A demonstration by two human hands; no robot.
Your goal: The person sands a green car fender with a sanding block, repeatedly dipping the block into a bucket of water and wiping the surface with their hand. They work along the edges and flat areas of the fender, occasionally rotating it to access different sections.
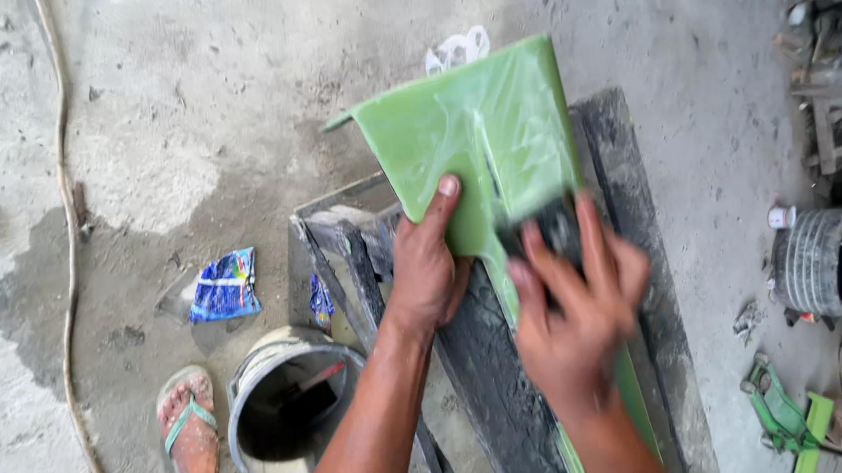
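Observation:
A glossy green angled panel rests on a dark, grimy stand in the middle of the view. My left hand grips the panel's near left edge, thumb on top. My right hand is blurred and presses a small dark pad against the green surface. A narrow strip of the green panel runs down toward me under my right forearm.
A grey bucket with something dark inside stands on the concrete floor by my left foot in a green sandal. A blue wrapper lies nearby, a cord runs along the left, and clutter and a ribbed can sit at the right.

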